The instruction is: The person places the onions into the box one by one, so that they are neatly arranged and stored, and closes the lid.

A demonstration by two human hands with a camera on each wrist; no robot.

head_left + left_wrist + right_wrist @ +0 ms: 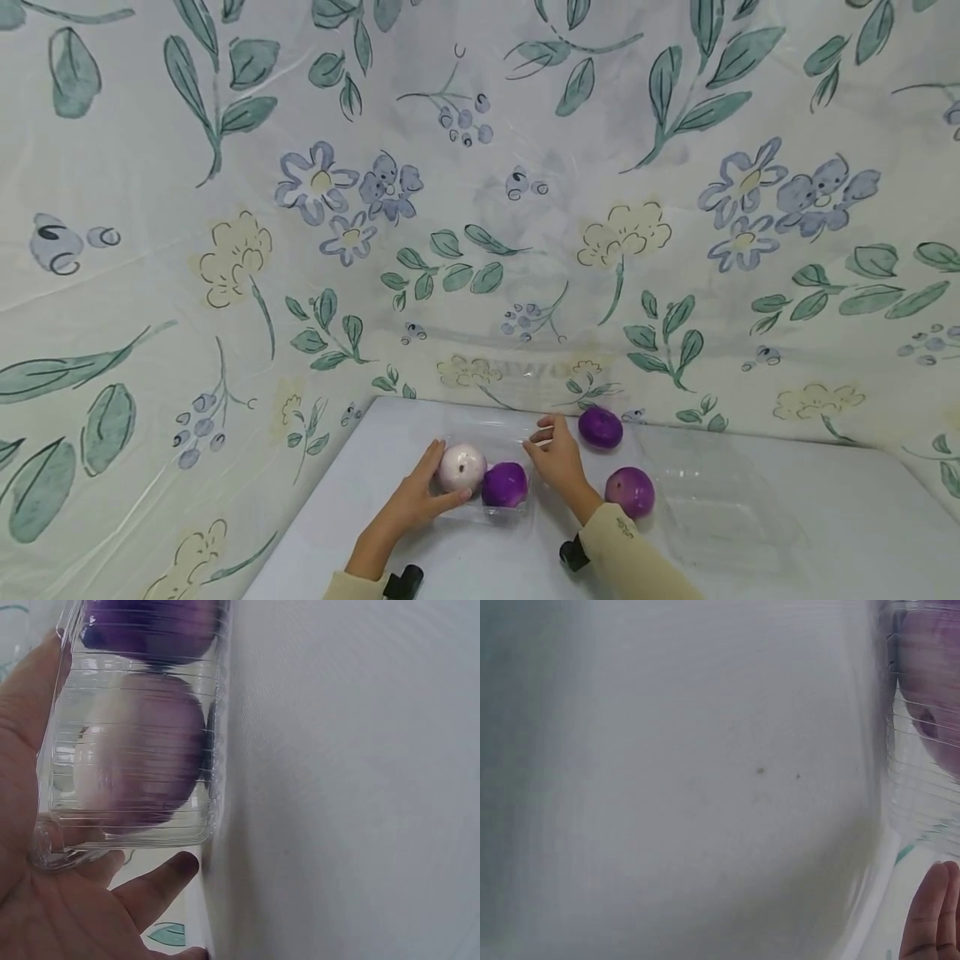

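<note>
A clear plastic container [487,515] on the table holds a pale pinkish-white onion [461,468] on its left and a purple onion [505,485] on its right. My left hand [416,498] grips the container's left end, thumb along the near side and fingers at the far side. Up close in the left wrist view, the ribbed wall [135,814] sits between thumb and fingers. Beside the container's right far corner, my right hand [557,457] has loosely bent fingers with nothing held. Only its fingertips [930,911] show in the right wrist view.
To the right of my right hand lie two more purple onions, one farther back [600,427] and one nearer [630,492]. Another clear plastic container [720,508] rests on the white table [847,517] farther right. A floral-patterned sheet [480,208] hangs behind the table.
</note>
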